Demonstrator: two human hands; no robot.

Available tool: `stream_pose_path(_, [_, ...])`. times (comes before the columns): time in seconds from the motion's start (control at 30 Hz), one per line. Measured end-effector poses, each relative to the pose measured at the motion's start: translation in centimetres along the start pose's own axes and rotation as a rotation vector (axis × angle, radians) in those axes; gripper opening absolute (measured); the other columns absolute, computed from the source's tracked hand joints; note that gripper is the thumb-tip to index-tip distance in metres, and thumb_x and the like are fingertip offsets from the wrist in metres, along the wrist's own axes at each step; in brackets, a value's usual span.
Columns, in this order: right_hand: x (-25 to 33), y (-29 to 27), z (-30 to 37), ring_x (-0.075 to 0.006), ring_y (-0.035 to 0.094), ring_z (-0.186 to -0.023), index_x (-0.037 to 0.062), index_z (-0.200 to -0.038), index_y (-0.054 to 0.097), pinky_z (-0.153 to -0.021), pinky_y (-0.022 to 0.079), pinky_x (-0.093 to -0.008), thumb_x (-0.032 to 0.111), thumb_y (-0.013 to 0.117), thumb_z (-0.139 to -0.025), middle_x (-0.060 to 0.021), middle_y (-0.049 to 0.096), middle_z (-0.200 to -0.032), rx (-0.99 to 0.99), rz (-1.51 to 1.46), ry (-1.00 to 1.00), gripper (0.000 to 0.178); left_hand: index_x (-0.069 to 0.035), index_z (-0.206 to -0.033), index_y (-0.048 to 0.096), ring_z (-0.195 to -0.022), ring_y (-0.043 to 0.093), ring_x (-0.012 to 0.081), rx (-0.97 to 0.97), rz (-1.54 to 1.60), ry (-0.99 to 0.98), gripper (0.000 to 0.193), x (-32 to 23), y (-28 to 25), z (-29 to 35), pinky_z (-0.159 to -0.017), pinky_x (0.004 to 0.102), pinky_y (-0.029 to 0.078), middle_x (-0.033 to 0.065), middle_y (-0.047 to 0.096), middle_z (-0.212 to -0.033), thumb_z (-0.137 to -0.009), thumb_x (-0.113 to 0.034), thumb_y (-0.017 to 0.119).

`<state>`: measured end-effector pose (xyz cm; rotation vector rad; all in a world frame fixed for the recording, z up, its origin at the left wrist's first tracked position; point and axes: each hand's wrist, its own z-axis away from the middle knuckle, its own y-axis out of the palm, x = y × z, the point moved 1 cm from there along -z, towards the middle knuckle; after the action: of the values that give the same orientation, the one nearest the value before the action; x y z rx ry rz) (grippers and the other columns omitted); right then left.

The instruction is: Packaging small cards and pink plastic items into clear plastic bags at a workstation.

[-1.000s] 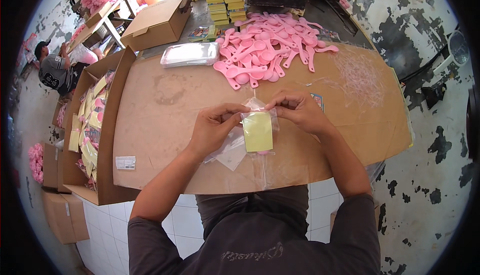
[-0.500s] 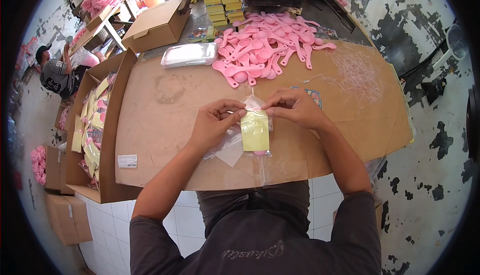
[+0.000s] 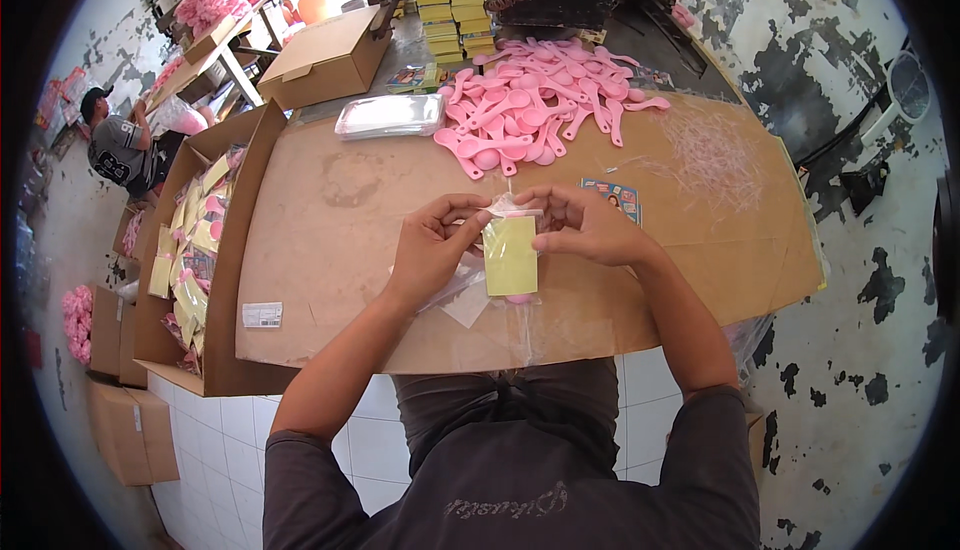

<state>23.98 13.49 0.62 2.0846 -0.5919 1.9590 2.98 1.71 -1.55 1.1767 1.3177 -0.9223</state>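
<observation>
A small clear plastic bag (image 3: 511,258) hangs upright before me, with a yellow card inside and a bit of pink showing at its bottom. At its upper left corner, my left hand (image 3: 430,245) pinches the bag between thumb and fingers. My right hand (image 3: 592,228) is at the bag's right side; its thumb is near the card's edge and apart from the fingertips, which reach toward the bag's top. Loose clear bags (image 3: 462,300) lie partly hidden under my left hand. Beyond my right hand rests a printed card (image 3: 615,200).
A heap of pink measuring spoons (image 3: 540,100) covers the far middle, beside a stack of clear bags (image 3: 390,116). At left stands an open carton (image 3: 262,165) of filled bags. Thin plastic strips (image 3: 712,155) lie at right. Card stacks (image 3: 437,20) stand behind; a person (image 3: 125,145) sits far left.
My right thumb and fingers have parted from their pinch at the bag's top, and the thumb has dropped along its right side. My left hand keeps its hold. The view has shifted slightly.
</observation>
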Motion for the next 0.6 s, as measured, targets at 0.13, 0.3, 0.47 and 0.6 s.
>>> stream_pose_path(0.13, [-0.3,-0.3,0.0,-0.0108,0.063,-0.093,-0.0005,-0.137,0.054,-0.083,0.052,-0.0264,0.004,0.07,-0.094,-0.0036,0.063,-0.101,0.022,0.059,0.048,0.046,0.003,-0.122,0.064,-0.079,0.068,0.0088,0.014,0.016,-0.001,0.028,-0.8,0.4,0.2,-0.067,0.0241,0.057,0.008,0.074,-0.096,-0.099,-0.011,0.068])
stream_pose_path(0.3, [-1.2,-0.3,-0.3,-0.0098,0.063,-0.091,0.0003,-0.134,0.057,-0.08,0.052,-0.0267,0.003,0.069,-0.095,-0.0018,0.064,-0.099,-0.001,-0.105,-0.047,0.042,0.002,-0.119,0.065,-0.081,0.068,0.0078,0.214,-0.065,-0.074,0.026,-0.6,-1.0,0.7,-0.068,0.0243,0.056,0.0068,0.073,-0.096,-0.099,-0.013,0.069])
stream_pose_path(0.47, [-0.5,-1.3,0.5,-0.0124,0.065,-0.087,0.0016,-0.122,0.067,-0.078,0.052,-0.0299,0.011,0.071,-0.094,-0.0049,0.068,-0.095,-0.191,0.317,-0.057,0.03,0.0,-0.106,0.069,-0.078,0.067,0.0079,0.113,-0.217,-0.086,0.016,-3.4,-5.1,2.6,-0.064,0.0242,0.055,0.003,0.071,-0.091,-0.097,-0.012,0.071])
stream_pose_path(0.6, [0.4,-3.9,1.3,-0.0207,0.068,-0.085,0.0022,-0.112,0.072,-0.078,0.053,-0.035,0.018,0.074,-0.09,-0.0114,0.071,-0.094,-0.44,0.663,-0.052,0.028,-0.003,-0.125,0.062,-0.098,0.07,0.0155,-0.616,0.352,0.338,0.034,-4.2,-12.9,4.8,-0.076,0.0253,0.057,0.0059,0.071,-0.111,-0.107,-0.03,0.053])
